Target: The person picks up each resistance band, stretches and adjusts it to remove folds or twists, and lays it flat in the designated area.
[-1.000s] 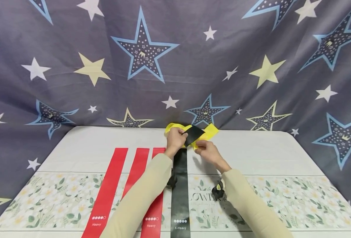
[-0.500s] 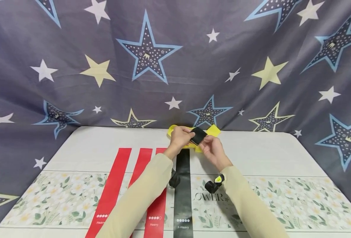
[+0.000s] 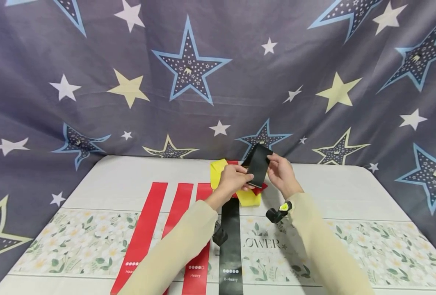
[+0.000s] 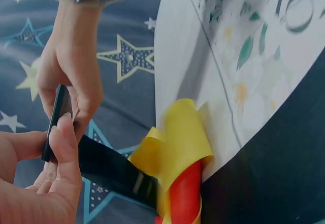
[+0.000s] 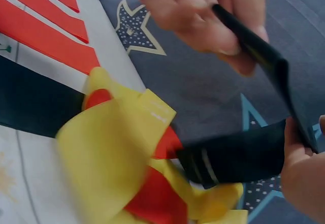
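Above the far edge of the table, both hands hold a folded black resistance band [image 3: 259, 167]. My left hand [image 3: 233, 180] pinches its lower left side between thumb and fingers. My right hand [image 3: 281, 173] grips the upper right edge. In the left wrist view, the black band [image 4: 117, 170] trails down to a loose heap of bands. That heap has a yellow band [image 4: 185, 137] looped over a red band [image 4: 187, 193]. In the right wrist view, the left hand [image 5: 213, 21] is opposite the right hand [image 5: 307, 176], with the band stretched between them.
A black band marked X-Heavy [image 3: 230, 246] lies flat in front of the heap. Left of it lie several flat red bands [image 3: 144, 225], partly under the left sleeve [image 3: 173, 250]. A star-patterned curtain [image 3: 218, 82] hangs behind the white, flower-printed table [image 3: 336, 192].
The black band has risen off the yellow heap, held upright now by both hands. The right hand moved up and right. Red band now shows in the heap, which has shifted toward the front.
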The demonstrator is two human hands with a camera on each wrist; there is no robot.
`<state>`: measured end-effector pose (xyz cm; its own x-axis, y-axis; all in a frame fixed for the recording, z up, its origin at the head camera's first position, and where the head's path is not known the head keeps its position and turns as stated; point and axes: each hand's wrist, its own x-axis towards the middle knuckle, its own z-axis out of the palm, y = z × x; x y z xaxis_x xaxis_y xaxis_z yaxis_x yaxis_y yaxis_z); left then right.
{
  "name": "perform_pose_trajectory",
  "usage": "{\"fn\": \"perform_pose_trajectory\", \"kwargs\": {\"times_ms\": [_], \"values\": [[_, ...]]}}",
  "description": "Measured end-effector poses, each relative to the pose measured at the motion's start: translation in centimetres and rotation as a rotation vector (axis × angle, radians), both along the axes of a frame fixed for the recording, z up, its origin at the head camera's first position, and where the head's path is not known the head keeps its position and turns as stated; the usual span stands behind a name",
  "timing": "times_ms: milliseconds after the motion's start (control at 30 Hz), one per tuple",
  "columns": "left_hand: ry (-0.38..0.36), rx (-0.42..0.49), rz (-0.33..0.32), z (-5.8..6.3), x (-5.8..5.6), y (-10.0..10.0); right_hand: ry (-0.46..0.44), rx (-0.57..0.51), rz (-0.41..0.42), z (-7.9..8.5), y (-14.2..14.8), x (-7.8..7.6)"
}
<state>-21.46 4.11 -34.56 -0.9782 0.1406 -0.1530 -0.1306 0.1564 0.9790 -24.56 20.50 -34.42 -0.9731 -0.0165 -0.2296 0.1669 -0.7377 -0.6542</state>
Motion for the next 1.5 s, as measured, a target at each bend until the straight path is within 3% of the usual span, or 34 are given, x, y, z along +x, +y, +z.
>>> {"fn": "perform_pose_trajectory", "kwargs": {"times_ms": [300, 467, 867, 1133, 1333, 1500], "values": [[-0.020, 0.017, -0.033, -0.3, 1.8, 0.0, 0.000, 0.101, 0.008, 1.0, 0.9, 0.0], [-0.010, 0.018, -0.054, -0.1, 2.7, -0.2, 0.007, 0.102, -0.002, 1.4, 1.3, 0.0], [0.020, 0.005, -0.174, -0.8, 5.5, -1.0, -0.107, 0.090, -0.100, 1.9, 2.6, 0.0], [0.011, -0.006, -0.304, -1.7, 7.7, -1.8, -0.087, 0.096, -0.169, 1.9, 3.9, 0.3], [-0.018, 0.003, -0.325, -2.3, 8.9, -2.8, -0.051, 0.166, -0.163, 2.2, 4.7, 0.4], [-0.005, 0.008, -0.341, -3.0, 9.1, -4.1, 0.011, 0.245, -0.138, 2.5, 5.1, 0.8]]}}
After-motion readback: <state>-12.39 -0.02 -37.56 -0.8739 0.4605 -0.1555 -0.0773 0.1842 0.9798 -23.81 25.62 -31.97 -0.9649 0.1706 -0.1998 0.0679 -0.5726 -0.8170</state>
